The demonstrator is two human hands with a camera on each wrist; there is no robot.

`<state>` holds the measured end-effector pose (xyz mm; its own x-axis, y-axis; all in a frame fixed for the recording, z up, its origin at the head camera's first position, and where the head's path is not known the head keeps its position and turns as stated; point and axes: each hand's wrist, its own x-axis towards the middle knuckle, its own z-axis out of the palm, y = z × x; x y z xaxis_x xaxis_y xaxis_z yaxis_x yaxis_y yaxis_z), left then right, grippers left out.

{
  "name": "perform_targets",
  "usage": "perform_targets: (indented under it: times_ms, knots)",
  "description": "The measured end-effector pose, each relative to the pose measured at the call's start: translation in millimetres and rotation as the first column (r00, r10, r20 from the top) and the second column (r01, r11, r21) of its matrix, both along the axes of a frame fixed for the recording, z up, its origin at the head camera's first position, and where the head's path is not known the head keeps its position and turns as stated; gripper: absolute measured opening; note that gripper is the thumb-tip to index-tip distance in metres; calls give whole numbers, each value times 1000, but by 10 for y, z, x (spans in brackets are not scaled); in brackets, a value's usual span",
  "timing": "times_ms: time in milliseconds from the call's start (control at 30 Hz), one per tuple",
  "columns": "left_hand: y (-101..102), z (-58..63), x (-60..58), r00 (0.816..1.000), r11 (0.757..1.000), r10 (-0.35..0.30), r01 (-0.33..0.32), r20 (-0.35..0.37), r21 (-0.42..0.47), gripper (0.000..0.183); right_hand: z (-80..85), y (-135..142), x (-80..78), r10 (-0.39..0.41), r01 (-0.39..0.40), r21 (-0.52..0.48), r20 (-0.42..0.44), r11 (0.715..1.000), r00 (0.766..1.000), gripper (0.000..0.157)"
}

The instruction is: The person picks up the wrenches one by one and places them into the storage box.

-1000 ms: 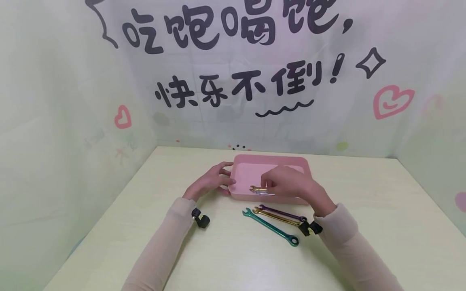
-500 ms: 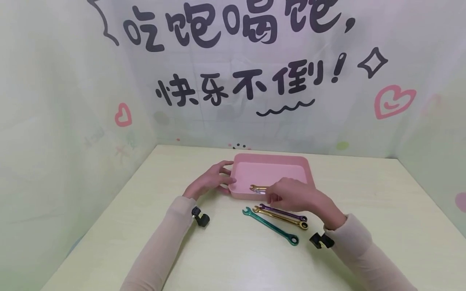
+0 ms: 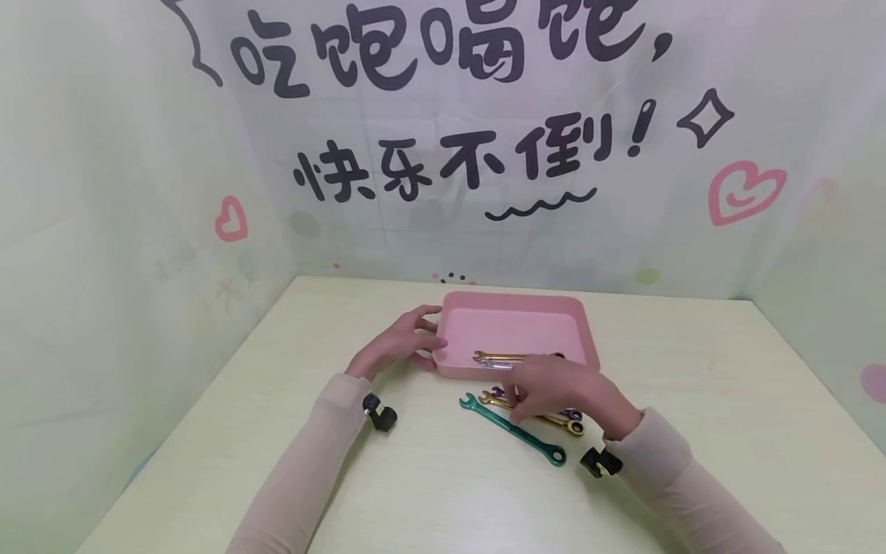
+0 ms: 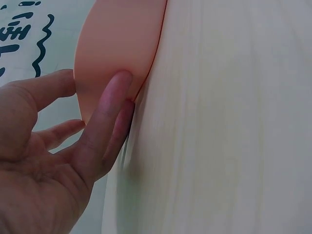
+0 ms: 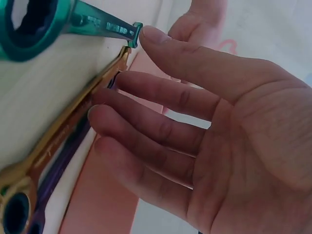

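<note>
In the head view, my left hand (image 3: 400, 340) touches the left end of a shallow pink tray (image 3: 512, 301), its fingers fairly straight. The left wrist view shows fingertips on the tray's outer wall (image 4: 112, 44). A gold combination wrench (image 3: 500, 356) and a silver wrench (image 3: 493, 365) lie inside, along the near wall. My right hand (image 3: 557, 385) hovers over wrenches in front of the tray, fingers loosely bent. Below it lie a green ratcheting wrench (image 3: 534, 441), a gold one (image 3: 574, 427) and a purple one (image 3: 576, 415). Its thumb tip is close to the green wrench's open end (image 5: 136, 34).
A pale wooden table (image 3: 415, 485) carries everything. Behind it hangs a white cloth backdrop (image 3: 415, 246) with dark lettering and pink hearts; similar cloth closes off both sides. A small black camera (image 3: 379, 413) sits on each wrist.
My right hand has come out of the tray and moved toward the front, over the wrenches on the table. The gold and silver wrenches stay in the tray. My left hand has barely moved.
</note>
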<state>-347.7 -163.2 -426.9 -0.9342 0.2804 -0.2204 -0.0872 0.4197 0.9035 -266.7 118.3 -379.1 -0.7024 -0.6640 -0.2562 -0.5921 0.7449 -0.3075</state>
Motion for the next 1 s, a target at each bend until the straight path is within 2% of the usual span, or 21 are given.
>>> perform_targets:
  times_ms: [333, 733, 1000]
  knots:
    - [3, 2, 2, 1000, 1000, 2, -2, 5, 3, 80, -93, -67, 13, -50, 51, 61, -21, 997, 999, 22]
    - [-3, 24, 15, 1000, 1000, -8, 8, 1, 4, 81, -106, -89, 1, -39, 46, 78, -90, 996, 995, 23]
    - [-6, 15, 15, 1000, 1000, -11, 11, 6, 7, 80, -101, -80, 19, -61, 69, 82, -93, 994, 994, 23]
